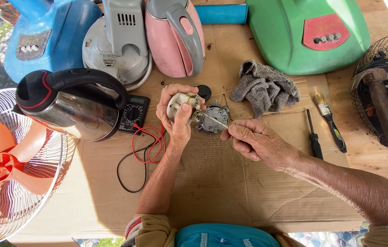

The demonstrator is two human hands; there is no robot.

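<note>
Head view: left hand (179, 120) is clamped around a small white motor part (181, 101) above the cardboard (212, 183), near the centre. Right hand (254, 141) pinches its metal shaft (213, 120) (fingers together), grey rag (264, 87) just beyond.

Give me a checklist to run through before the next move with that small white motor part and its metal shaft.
1. Left hand grips the small round white motor part: ok, fingers wrap it.
2. Right hand pinches the thin metal shaft at its tip: ok.
3. Shaft seated fully in the part: cannot tell, the joint is hidden by the thumb.
4. Grey metal motor housing lies on the brown cardboard sheet under the shaft: ok.
5. Black screwdriver and small paintbrush lie beside the right hand: ok.
6. Red and black meter leads clear of the left wrist: not ok, they loop right beside it.
</note>
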